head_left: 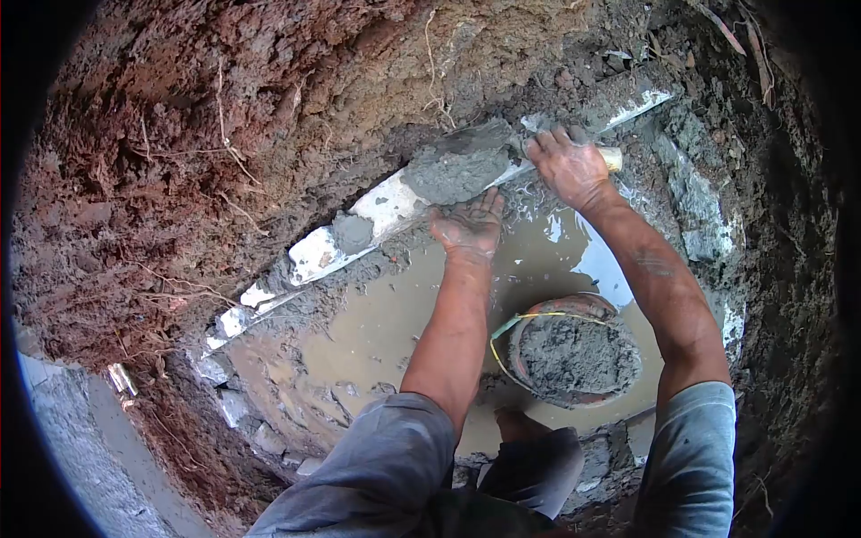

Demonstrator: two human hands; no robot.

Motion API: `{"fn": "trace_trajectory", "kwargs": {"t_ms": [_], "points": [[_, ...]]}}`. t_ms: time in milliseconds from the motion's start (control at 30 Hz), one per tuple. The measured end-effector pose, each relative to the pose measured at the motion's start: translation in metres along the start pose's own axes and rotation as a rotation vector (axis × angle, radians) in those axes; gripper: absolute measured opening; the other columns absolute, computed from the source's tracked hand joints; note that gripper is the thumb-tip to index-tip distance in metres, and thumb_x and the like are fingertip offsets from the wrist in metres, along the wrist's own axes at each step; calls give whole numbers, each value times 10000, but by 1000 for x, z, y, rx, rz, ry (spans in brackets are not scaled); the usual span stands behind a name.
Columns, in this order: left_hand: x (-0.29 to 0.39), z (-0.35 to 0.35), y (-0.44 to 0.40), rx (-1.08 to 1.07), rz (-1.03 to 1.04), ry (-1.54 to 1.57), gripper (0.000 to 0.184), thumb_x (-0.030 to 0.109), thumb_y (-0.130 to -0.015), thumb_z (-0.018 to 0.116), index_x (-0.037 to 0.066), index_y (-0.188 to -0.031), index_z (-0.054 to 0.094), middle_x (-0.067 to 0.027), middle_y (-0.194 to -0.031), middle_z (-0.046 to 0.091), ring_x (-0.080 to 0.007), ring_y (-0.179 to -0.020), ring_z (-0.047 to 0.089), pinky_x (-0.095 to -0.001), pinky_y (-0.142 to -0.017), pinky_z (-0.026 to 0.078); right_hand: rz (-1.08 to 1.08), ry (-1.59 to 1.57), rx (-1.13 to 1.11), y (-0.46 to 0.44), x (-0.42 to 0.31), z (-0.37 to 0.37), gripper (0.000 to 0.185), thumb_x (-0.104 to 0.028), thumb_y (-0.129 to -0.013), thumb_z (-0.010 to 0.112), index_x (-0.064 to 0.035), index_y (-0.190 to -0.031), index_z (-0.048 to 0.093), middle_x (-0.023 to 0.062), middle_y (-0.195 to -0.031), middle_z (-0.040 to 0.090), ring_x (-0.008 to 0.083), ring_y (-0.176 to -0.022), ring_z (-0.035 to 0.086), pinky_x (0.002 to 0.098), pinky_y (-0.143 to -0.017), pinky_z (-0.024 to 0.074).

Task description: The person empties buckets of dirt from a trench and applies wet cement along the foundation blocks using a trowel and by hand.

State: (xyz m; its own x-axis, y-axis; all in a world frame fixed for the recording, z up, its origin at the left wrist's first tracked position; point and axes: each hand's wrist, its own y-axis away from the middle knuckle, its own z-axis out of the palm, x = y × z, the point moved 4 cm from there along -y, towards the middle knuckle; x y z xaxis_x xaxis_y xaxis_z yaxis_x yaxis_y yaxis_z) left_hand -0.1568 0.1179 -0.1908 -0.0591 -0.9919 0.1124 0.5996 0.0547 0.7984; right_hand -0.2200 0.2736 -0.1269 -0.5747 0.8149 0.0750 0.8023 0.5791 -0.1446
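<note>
A strip of wet grey mortar (462, 170) lies along a long white-faced ledge (381, 208) at the foot of the earth bank. My left hand (468, 226) is open, palm up and smeared with grey, with its fingertips at the ledge's lower edge below the mortar. Farther right, my right hand (569, 169) rests on the mortar-covered ledge, back upward, its fingers apart and slightly bent. Close beside it, a pale yellowish rounded end (612, 159) sticks out; what it belongs to is hidden. Both hands are muddy.
A bucket of grey mortar (578, 357) with a yellow-green handle (496, 345) stands in muddy water (359, 318). A bare foot (520, 425) is beside it. A steep earth bank (224, 134) with hanging roots rises above the ledge. Rough stones (700, 202) line the right side.
</note>
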Motion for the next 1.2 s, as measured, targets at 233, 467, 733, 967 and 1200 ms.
{"fn": "trace_trajectory", "kwargs": {"t_ms": [233,467,733,967,1200], "points": [[-3,9,7,52,34,-22,749,568,-902,172,57,-1442,81,-204,-1477,131,-397,-1368,112,-496,-1109,106,13,-43,37,24,6,-19,227,-179,-734,569,-95,-946,574,73,-924,560,226,-907,543,360,-779,408],[15,-11,15,86,-50,-343,730,546,-909,190,46,-1435,109,-207,-1433,238,-368,-1325,257,-494,-1076,192,864,-627,-311,143,-34,-66,306,-310,-861,565,-11,-918,586,205,-874,596,372,-845,591,421,-722,481],[31,-24,26,5,-56,-644,710,510,-924,189,4,-1421,148,-192,-1376,348,-317,-1278,344,-462,-1039,238,840,-792,-371,121,-106,-9,461,-408,-919,417,1,-937,627,246,-819,635,425,-823,608,487,-775,478],[18,-1,28,-16,-49,-692,737,513,-922,182,-17,-1427,98,-191,-1427,293,-325,-1313,294,-459,-1064,195,932,-641,-384,65,-62,32,554,-450,-919,402,60,-853,609,239,-733,635,372,-709,640,439,-692,509],[39,-9,46,30,-19,-963,703,504,-920,195,15,-1424,169,-165,-1448,275,-337,-1332,259,-462,-1071,192,914,-1014,-523,86,-107,-8,496,-368,-925,380,79,-944,597,247,-874,633,287,-813,651,406,-736,515]]}}
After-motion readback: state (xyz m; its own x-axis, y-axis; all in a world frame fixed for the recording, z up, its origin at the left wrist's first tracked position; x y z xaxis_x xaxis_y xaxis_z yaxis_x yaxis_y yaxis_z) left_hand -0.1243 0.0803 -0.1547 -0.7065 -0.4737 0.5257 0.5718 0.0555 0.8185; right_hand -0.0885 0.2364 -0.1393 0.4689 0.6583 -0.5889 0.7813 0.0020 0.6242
